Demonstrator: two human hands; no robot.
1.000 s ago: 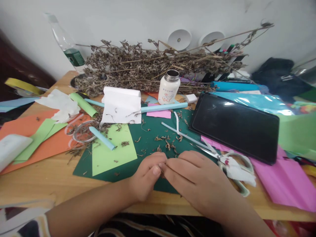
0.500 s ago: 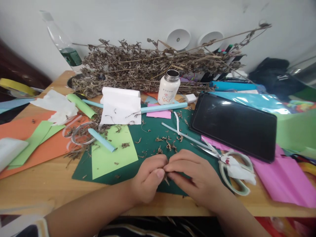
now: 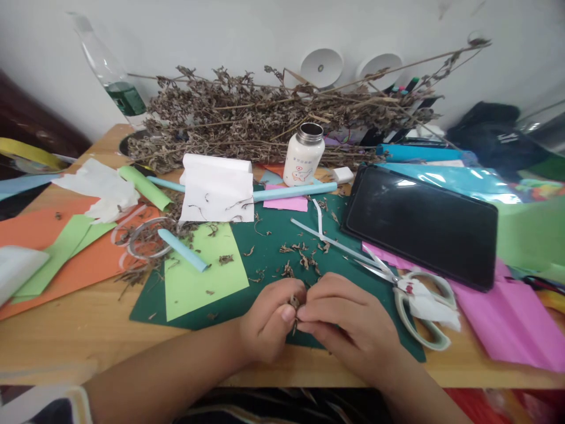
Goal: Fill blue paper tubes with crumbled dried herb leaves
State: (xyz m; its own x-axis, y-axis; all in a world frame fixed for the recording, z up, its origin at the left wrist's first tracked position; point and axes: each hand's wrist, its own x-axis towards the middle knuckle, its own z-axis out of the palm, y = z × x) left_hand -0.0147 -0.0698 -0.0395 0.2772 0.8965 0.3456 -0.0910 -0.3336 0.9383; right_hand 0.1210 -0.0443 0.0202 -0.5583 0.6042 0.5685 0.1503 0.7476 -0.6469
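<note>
Low over the front of the green cutting mat (image 3: 269, 259), my left hand (image 3: 271, 321) is closed on a small piece of dried leaf (image 3: 294, 303) between thumb and curled fingers. My right hand (image 3: 348, 324) meets it from the right, its fingertips pinched at the same dried leaf. The fingers cover most of the piece. Brown leaf crumbs (image 3: 304, 259) lie scattered on the mat just beyond my hands. To the right of my right hand are scissors (image 3: 426, 306) with pale handles, their blades slightly apart. A light green paper sheet (image 3: 205, 277) lies left of my hands.
A heap of dried stalks (image 3: 247, 112) spans the back, behind an uncapped white bottle (image 3: 304, 156). A black tablet (image 3: 421, 224) lies at right, above pink paper (image 3: 512, 324). Rolled blue paper (image 3: 295, 192), white paper (image 3: 216, 194) and a tape ring (image 3: 150, 238) lie farther left.
My fingertips have shifted slightly, so more of the dried leaf shows between them. My right hand has moved a little to the right. The whole view has shifted slightly.
</note>
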